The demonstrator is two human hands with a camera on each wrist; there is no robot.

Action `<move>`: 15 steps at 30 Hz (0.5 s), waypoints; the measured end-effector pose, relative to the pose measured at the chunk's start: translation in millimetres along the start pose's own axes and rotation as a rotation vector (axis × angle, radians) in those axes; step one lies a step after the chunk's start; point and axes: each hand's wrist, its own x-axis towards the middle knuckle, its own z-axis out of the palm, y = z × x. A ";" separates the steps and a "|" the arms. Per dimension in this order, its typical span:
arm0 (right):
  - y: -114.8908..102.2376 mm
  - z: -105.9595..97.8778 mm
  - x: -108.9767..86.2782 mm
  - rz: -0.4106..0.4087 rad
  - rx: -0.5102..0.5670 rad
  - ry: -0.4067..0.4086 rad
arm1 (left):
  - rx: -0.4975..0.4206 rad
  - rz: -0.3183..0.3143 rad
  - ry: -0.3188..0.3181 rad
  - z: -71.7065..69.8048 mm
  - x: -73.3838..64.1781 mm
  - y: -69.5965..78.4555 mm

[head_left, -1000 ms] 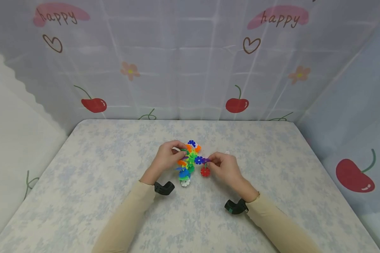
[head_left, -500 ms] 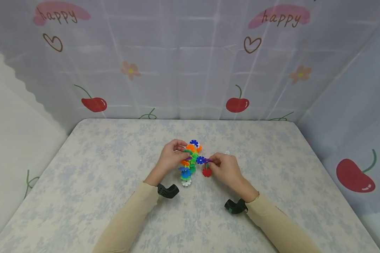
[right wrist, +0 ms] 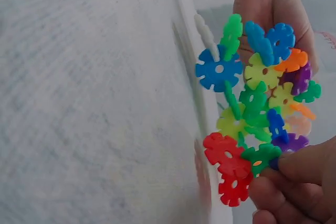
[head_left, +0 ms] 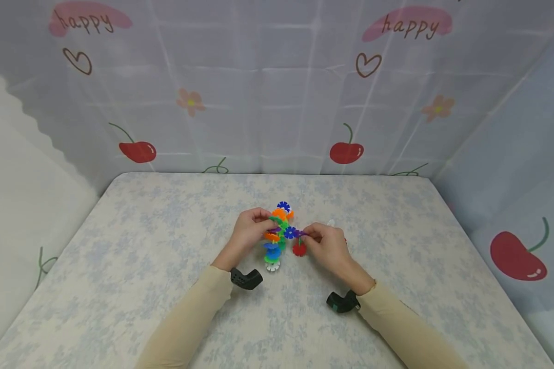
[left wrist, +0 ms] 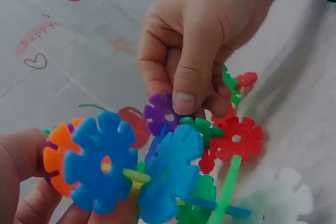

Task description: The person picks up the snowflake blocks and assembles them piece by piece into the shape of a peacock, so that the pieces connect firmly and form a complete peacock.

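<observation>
Between my hands is a build of interlocking plastic snowflake discs [right wrist: 255, 100] in blue, green, yellow, orange and other colours. My left hand [head_left: 249, 230] grips its left side, near an orange disc [left wrist: 59, 153] and two blue discs [left wrist: 100, 163]. On the other side my right hand [head_left: 328, 246] pinches a purple disc [left wrist: 157, 114] between thumb and fingers. This disc sits beside a dark blue disc [head_left: 290, 232] of the build. Just below the pinch hang a green disc [right wrist: 261, 158] and red discs [right wrist: 227, 155]. A white disc [head_left: 272, 266] forms the build's near end.
A pale, clear-looking piece [head_left: 331, 223] lies on the table behind my right hand. Beyond that hand, green and red discs [left wrist: 245, 80] also show in the left wrist view. The patterned tabletop [head_left: 166, 215] ends at a printed curtain [head_left: 258, 102] at the back.
My left hand and the build have shifted slightly to the right. The right hand keeps its pinch almost in place, and a small red bit now shows beside it.
</observation>
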 end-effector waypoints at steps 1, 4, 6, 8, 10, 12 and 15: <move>1.0 0.3 0.0 -0.010 0.013 0.008 | -0.007 0.006 0.006 -0.4 -0.6 1.2; 2.3 0.8 -0.1 -0.033 0.048 0.032 | -0.016 0.017 0.015 -1.9 -2.0 4.8; 2.8 1.7 -0.3 -0.040 0.066 0.045 | -0.013 0.017 0.017 -2.6 -2.2 5.9; 2.8 2.9 -0.8 -0.042 0.083 0.052 | -0.010 0.016 0.022 -2.7 -1.5 5.7; 3.5 4.5 -1.4 -0.045 0.092 0.058 | -0.011 0.014 0.030 -2.2 -1.2 5.2; 3.8 6.1 -2.2 -0.050 0.096 0.066 | -0.021 0.016 0.039 -1.1 -1.4 4.9; 3.9 7.6 -3.5 -0.070 0.094 0.082 | -0.023 0.036 0.048 1.4 -3.0 5.1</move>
